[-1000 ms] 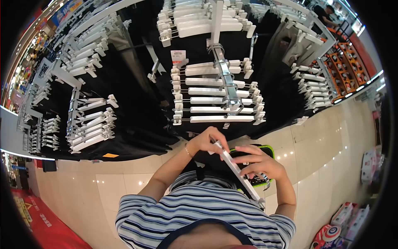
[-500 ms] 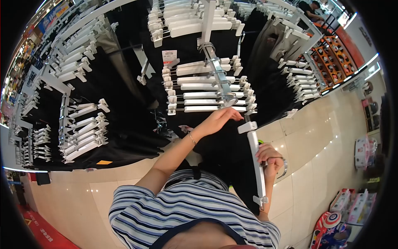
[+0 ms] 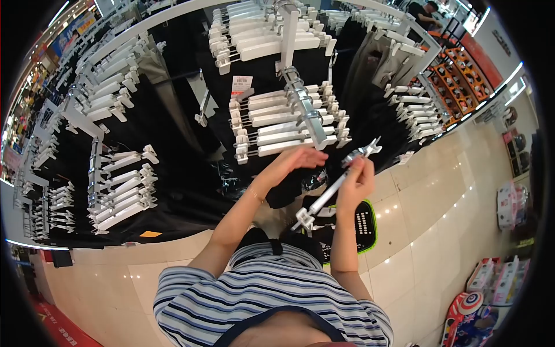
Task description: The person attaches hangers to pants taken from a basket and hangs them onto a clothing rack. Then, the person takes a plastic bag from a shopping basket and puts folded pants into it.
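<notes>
Shown with hands apart: right hand (image 3: 358,179) clamped on one white hanger (image 3: 328,195), off the rail (image 3: 313,122); left (image 3: 292,160) open near hangers (image 3: 276,139) already hung.

The held hanger (image 3: 328,192) looks like smooth white plastic with a slight gloss, as do the hangers (image 3: 287,136) on the rack, whose bar (image 3: 305,108) is shiny, chrome-like metal. The garments (image 3: 179,168) are matt black cloth, and the price tag (image 3: 241,86) appears to be paper or card. Pale, polished tiles make up the glossy, reflective floor (image 3: 416,225).
</notes>
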The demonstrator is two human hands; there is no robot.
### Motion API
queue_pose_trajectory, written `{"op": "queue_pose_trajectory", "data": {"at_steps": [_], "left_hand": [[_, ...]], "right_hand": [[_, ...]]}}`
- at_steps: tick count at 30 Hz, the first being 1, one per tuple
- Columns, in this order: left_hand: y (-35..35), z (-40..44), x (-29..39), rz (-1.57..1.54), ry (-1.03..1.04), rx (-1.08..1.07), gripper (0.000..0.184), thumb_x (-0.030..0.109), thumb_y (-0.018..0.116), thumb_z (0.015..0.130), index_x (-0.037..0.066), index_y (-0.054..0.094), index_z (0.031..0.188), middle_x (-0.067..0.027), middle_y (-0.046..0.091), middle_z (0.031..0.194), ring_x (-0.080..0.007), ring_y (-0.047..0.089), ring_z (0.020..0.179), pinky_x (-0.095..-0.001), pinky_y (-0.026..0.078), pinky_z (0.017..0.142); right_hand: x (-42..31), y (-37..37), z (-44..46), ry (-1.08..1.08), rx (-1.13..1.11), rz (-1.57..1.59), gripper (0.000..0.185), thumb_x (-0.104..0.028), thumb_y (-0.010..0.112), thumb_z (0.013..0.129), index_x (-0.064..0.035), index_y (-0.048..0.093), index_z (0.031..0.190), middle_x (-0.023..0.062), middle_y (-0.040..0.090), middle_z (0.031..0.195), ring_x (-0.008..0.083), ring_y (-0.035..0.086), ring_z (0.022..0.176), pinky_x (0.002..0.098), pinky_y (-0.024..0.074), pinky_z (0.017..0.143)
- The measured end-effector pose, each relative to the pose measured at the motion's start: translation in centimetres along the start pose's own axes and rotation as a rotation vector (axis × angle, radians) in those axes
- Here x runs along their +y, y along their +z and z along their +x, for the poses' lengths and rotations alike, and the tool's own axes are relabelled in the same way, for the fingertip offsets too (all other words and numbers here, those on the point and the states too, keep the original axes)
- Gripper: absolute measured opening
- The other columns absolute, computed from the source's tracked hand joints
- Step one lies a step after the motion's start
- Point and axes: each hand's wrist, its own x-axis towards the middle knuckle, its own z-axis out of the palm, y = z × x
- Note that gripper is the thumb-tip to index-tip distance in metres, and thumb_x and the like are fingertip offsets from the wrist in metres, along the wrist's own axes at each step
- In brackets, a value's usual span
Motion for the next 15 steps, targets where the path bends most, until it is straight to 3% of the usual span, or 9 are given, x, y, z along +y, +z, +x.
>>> {"op": "queue_pose_trajectory", "data": {"at_steps": [3, 4, 7, 9, 10, 11, 13, 15], "left_hand": [[0.6, -5.6, 2.2, -0.004, 0.078, -0.034, 0.043, 0.026, 0.033, 0.096, -0.004, 0.037, 0.126, -0.018, 0.048, 0.127, -0.025, 0.047, 0.117, -0.0349, 0.036, 0.098], [0.5, -7.4, 1.7, -0.042, -0.007, 0.072, 0.048, 0.027, 0.045, 0.092, -0.004, 0.035, 0.128, -0.0171, 0.048, 0.126, -0.0235, 0.046, 0.118, -0.0336, 0.034, 0.099], [0.8, -10.5, 1.3, 0.197, 0.232, 0.103, 0.057, 0.019, 0.064, 0.081, -0.001, 0.037, 0.128, -0.0122, 0.051, 0.121, -0.0191, 0.046, 0.116, -0.0307, 0.034, 0.097], [1.7, -11.7, 1.2, 0.408, 0.208, 0.35, 0.06, 0.014, 0.069, 0.077, 0.001, 0.039, 0.127, -0.0096, 0.053, 0.117, -0.017, 0.048, 0.112, -0.0285, 0.036, 0.094], [1.3, -11.9, -0.4, 0.41, 0.105, 0.529, 0.045, 0.005, 0.067, 0.076, 0.001, 0.049, 0.118, -0.0078, 0.06, 0.105, -0.0134, 0.055, 0.099, -0.0252, 0.042, 0.084], [0.7, -11.9, -0.9, 0.526, 0.108, 0.604, 0.037, 0.005, 0.066, 0.077, 0.0, 0.053, 0.112, -0.0072, 0.062, 0.099, -0.012, 0.057, 0.092, -0.0242, 0.044, 0.08], [0.3, -11.6, -1.1, 0.66, 0.167, 0.743, 0.023, 0.005, 0.065, 0.078, -0.002, 0.058, 0.099, -0.007, 0.065, 0.084, -0.0099, 0.06, 0.079, -0.0239, 0.047, 0.072], [0.2, -11.9, -0.6, 0.726, 0.207, 0.783, 0.024, 0.004, 0.064, 0.079, -0.003, 0.058, 0.101, -0.0079, 0.065, 0.087, -0.0101, 0.06, 0.081, -0.0236, 0.047, 0.074]], "right_hand": [[-0.5, 3.1, -0.1, -0.049, 0.014, -0.13, 0.014, -0.011, 0.053, 0.087, -0.0002, 0.06, 0.082, 0.0057, 0.062, 0.072, 0.0181, 0.05, 0.066, 0.0297, 0.0404, 0.061], [-0.7, 3.8, 0.0, -0.043, 0.018, -0.163, 0.013, -0.01, 0.053, 0.087, -0.0006, 0.061, 0.082, 0.0064, 0.062, 0.072, 0.02, 0.051, 0.066, 0.0307, 0.0404, 0.061], [-0.7, 5.6, 0.1, -0.097, 0.021, -0.198, 0.01, -0.009, 0.056, 0.084, -0.0007, 0.062, 0.083, 0.0089, 0.061, 0.07, 0.0228, 0.05, 0.064, 0.0324, 0.0403, 0.059], [-0.3, 6.0, 0.2, -0.053, 0.016, -0.19, 0.01, -0.009, 0.056, 0.084, -0.0005, 0.062, 0.082, 0.0095, 0.061, 0.07, 0.0232, 0.051, 0.063, 0.0325, 0.0407, 0.059], [0.0, 6.0, 0.2, -0.031, 0.012, -0.189, 0.01, -0.008, 0.056, 0.083, -0.0004, 0.062, 0.082, 0.0098, 0.061, 0.07, 0.0234, 0.052, 0.063, 0.0326, 0.0409, 0.059], [0.6, 5.9, 0.4, -0.015, -0.021, -0.159, 0.01, -0.007, 0.055, 0.083, 0.0009, 0.062, 0.083, 0.0113, 0.061, 0.07, 0.0223, 0.053, 0.061, 0.0309, 0.042, 0.058], [1.0, 5.7, 0.4, 0.023, -0.122, -0.115, 0.013, -0.005, 0.052, 0.084, 0.0028, 0.062, 0.089, 0.0059, 0.059, 0.068, 0.0118, 0.051, 0.062, 0.0255, 0.0407, 0.057], [1.7, 5.3, 0.5, 0.031, -0.238, -0.072, 0.016, -0.006, 0.051, 0.086, 0.0034, 0.062, 0.093, 0.002, 0.059, 0.066, 0.0061, 0.05, 0.063, 0.0225, 0.04, 0.056]]}}
